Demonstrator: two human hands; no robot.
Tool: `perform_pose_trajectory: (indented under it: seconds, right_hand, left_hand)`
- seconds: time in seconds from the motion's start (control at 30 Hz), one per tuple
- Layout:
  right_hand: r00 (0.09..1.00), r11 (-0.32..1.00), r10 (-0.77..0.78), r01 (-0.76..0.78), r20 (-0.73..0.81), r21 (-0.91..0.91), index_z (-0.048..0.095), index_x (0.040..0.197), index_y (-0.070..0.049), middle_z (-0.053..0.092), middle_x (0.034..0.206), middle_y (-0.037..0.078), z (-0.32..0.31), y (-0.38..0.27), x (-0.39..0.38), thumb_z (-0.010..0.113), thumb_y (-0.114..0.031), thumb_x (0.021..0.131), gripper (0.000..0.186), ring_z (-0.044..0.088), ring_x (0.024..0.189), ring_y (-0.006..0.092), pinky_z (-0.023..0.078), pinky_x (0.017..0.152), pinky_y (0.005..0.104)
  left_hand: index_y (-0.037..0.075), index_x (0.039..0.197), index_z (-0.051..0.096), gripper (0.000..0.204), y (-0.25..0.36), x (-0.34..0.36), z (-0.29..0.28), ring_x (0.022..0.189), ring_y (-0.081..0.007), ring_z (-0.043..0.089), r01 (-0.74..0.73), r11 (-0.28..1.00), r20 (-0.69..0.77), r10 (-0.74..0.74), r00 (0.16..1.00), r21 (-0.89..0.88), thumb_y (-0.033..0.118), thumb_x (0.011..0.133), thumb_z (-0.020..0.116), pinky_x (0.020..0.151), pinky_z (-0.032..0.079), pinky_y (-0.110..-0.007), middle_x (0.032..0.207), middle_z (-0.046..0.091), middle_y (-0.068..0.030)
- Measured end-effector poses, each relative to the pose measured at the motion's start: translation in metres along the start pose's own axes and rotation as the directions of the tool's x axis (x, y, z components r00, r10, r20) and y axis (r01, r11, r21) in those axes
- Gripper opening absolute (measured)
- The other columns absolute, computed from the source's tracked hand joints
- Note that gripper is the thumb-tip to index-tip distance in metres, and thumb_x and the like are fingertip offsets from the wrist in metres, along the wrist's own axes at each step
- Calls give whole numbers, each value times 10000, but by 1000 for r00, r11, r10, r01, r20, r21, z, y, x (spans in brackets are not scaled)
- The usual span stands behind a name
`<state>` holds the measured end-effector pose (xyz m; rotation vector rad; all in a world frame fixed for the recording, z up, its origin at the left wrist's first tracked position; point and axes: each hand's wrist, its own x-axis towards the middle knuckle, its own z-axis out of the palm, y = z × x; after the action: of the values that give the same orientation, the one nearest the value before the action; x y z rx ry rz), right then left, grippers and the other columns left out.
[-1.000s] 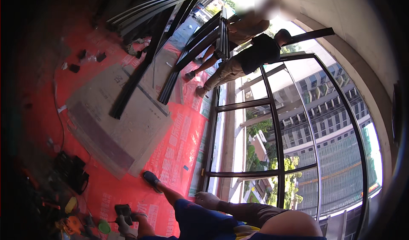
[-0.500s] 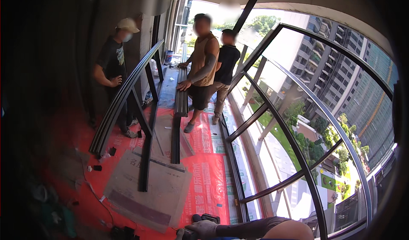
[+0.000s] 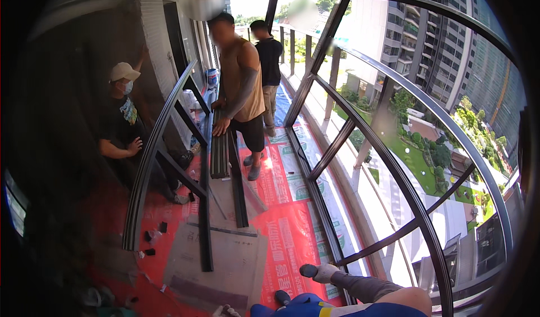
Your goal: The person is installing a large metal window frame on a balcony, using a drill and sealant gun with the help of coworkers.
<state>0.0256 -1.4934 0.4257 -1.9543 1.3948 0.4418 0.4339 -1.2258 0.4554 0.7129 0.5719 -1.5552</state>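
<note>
My right hand [image 3: 325, 273], in a pale glove below a grey sleeve, reaches in from the lower right. Its fingers look closed, with a dark rounded thing [image 3: 308, 270] at their end; what it is I cannot make out. Close to the hand runs the lower bar of a large dark window frame [image 3: 349, 258] that leans at the right. My left hand [image 3: 226, 311], gloved too, barely shows at the bottom edge. Its fingers are bent, and whatever they hold is hidden. Between the hands are a dark rounded tip [image 3: 283, 297] and my blue clothing [image 3: 304, 307].
Another dark frame [image 3: 169, 114] stands upright at left, beside a person in a cap [image 3: 125, 114]. A person in a tan vest [image 3: 244, 81] rests hands on stacked dark profiles [image 3: 219, 156]. Cardboard [image 3: 225, 255] covers red floor sheeting [image 3: 281, 232]. Someone in black [image 3: 270, 55] stands farther back.
My view has shifted. My right hand has moved right and away from the dark tool that was beside it, which no longer shows. The person in the vest leans farther over the profiles.
</note>
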Motion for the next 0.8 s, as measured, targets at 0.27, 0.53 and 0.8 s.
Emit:
perform_pose_trajectory:
  seconds: [0.27, 0.53, 0.8]
  right_hand:
    - [950, 937, 312, -309, 8, 167, 764, 981, -73, 748, 1002, 208, 7, 75, 18, 539, -359, 856, 385, 715, 1019, 384, 563, 903, 475]
    - [682, 580, 676, -726, 279, 370, 757, 993, -10, 744, 898, 166, 21, 122, -19, 682, -243, 785, 321, 745, 860, 265, 567, 710, 379]
    - [546, 1, 750, -564, 372, 826, 753, 1039, -13, 750, 923, 115, -82, 81, 35, 737, -216, 792, 320, 726, 865, 247, 549, 746, 387]
  left_hand:
    - [114, 846, 644, 234, 64, 119, -11, 684, -218, 582, 84, 985, -232, -48, 972, 150, 300, 950, 548, 722, 521, -450, 738, 608, -23]
    - [106, 976, 613, 171, 123, 304, 111, 657, -203, 612, 51, 905, -188, 33, 982, 421, 212, 1012, 484, 679, 550, -456, 736, 609, -17]
    - [30, 1166, 596, 253, 18, 490, 377, 659, -173, 604, 157, 650, 38, -276, 960, 744, 229, 1063, 478, 682, 559, -374, 816, 620, -26]
